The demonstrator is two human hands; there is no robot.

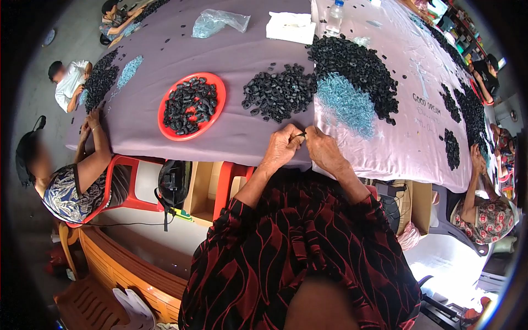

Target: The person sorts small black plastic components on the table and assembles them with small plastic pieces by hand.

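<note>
My left hand and my right hand meet at the table's near edge, fingers closed in a pinch. Between the fingertips is a small black piece, apparently plastic, its shape mostly hidden. Just beyond them lies a pile of small black oblong pieces. A larger heap of loose black pieces spreads to the right, against a mound of tiny light-blue, shiny pieces. Left of my hands, a round red plate carries several black pieces that look longer and fuller than the loose ones.
Purple and pink cloths cover the table. Farther back are a clear plastic bag, a white tissue pack and a bottle. Other people sit along both sides with similar piles. A red chair and cardboard boxes stand below the edge.
</note>
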